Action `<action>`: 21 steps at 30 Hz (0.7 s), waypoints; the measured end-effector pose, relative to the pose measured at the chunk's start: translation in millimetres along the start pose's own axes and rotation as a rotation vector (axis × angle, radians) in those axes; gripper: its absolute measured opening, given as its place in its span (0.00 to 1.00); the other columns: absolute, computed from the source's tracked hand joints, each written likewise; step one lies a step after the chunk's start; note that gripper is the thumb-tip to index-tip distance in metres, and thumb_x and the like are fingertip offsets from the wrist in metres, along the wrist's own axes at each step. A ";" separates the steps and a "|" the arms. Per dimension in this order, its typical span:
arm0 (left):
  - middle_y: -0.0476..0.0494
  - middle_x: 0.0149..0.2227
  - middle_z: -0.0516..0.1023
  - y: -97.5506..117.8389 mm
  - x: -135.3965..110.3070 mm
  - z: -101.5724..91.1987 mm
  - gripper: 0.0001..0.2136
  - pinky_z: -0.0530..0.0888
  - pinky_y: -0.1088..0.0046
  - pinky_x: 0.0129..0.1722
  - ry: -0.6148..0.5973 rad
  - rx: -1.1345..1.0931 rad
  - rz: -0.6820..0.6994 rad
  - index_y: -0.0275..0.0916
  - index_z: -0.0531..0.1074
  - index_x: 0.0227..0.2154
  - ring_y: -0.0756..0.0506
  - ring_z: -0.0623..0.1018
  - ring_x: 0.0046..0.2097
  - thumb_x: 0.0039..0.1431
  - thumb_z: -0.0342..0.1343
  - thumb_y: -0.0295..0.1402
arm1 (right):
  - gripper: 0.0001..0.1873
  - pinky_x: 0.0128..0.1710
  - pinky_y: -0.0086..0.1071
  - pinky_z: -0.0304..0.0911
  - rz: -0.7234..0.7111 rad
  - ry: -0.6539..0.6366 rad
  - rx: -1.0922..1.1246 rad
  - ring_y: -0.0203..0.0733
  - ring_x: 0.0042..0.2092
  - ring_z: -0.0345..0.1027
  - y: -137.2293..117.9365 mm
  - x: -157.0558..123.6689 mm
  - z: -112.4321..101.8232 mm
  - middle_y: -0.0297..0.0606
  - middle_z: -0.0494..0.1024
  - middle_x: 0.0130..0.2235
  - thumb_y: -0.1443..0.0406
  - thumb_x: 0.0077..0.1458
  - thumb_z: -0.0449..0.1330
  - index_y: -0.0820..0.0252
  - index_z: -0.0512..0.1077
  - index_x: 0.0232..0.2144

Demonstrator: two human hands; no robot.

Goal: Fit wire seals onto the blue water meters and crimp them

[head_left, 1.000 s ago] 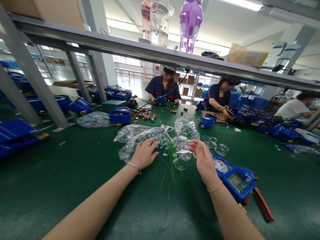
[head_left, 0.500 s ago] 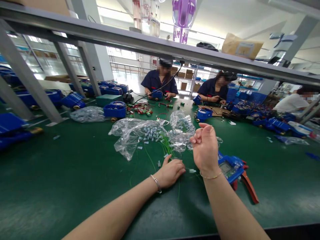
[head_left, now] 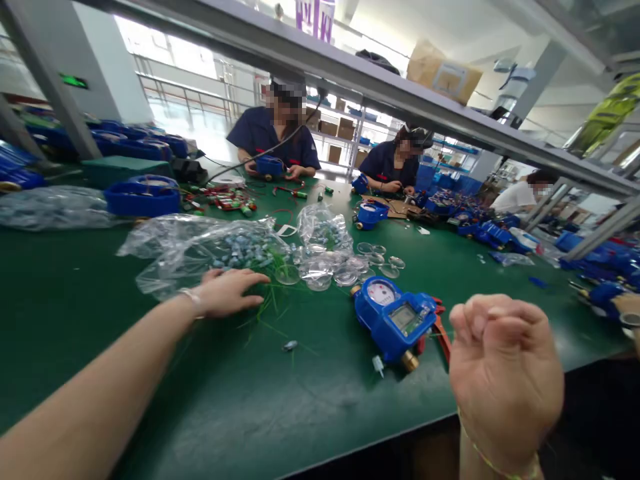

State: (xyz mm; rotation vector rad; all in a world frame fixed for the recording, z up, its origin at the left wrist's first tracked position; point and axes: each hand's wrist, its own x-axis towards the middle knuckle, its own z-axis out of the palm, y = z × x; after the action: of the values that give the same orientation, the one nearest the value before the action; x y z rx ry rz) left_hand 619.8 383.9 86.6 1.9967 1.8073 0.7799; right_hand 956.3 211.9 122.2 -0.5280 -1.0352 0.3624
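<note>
My left hand (head_left: 233,293) lies low over the table with thumb and fingers apart, at the near edge of a bunch of thin green wires (head_left: 274,293). Beside it, small grey-blue connectors (head_left: 245,245) are heaped in and around a clear plastic bag (head_left: 167,250). My right hand (head_left: 505,373) is raised at the table's front right, fingers curled closed; what they hold, if anything, is hidden. Left of that hand sits a blue water meter (head_left: 393,317) with a round dial, a small display and brass ends. Red-handled pliers (head_left: 442,333) lie partly behind the meter.
Clear round discs (head_left: 345,272) and a second bag (head_left: 325,230) lie mid-table. Loose connectors (head_left: 379,365) rest near the meter. Beyond are batteries (head_left: 230,200), more blue meters (head_left: 143,197) and two co-workers (head_left: 280,137) opposite. A shelf (head_left: 350,80) crosses overhead.
My view has swung and moved closer. My left hand has shifted left toward the wires and bag, its fingers spreading. My right hand has moved right, away from the bags and past the meter.
</note>
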 end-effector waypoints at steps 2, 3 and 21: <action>0.48 0.37 0.76 2.5 -9.2 -12.7 0.20 0.60 0.52 0.54 -0.111 0.038 0.047 0.38 0.74 0.34 0.38 0.73 0.44 0.34 0.69 0.35 | 0.06 0.28 0.29 0.56 0.011 -0.027 -0.245 0.33 0.28 0.58 7.2 -16.5 -27.4 0.31 0.64 0.27 0.62 0.57 0.56 0.58 0.66 0.31; 0.49 0.39 0.75 7.5 -20.1 -13.4 0.21 0.59 0.50 0.54 -0.110 0.056 0.070 0.40 0.74 0.36 0.35 0.72 0.45 0.34 0.69 0.37 | 0.06 0.28 0.28 0.56 0.024 -0.069 -0.398 0.34 0.28 0.59 11.0 -25.6 -38.4 0.32 0.65 0.28 0.61 0.57 0.56 0.58 0.67 0.31; 0.50 0.28 0.74 141.7 -149.4 141.7 0.11 0.69 0.76 0.30 -0.222 -0.410 0.525 0.45 0.71 0.30 0.48 0.74 0.31 0.63 0.45 0.37 | 0.03 0.34 0.25 0.63 -0.102 -0.562 -0.901 0.34 0.34 0.68 32.1 -69.7 -75.5 0.34 0.71 0.31 0.67 0.59 0.54 0.57 0.67 0.35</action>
State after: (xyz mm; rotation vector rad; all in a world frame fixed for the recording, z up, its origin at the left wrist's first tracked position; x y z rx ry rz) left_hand 811.7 233.6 31.5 2.1759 0.9117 0.9355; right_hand 989.0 183.7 23.6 -1.2131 -1.7663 -0.0868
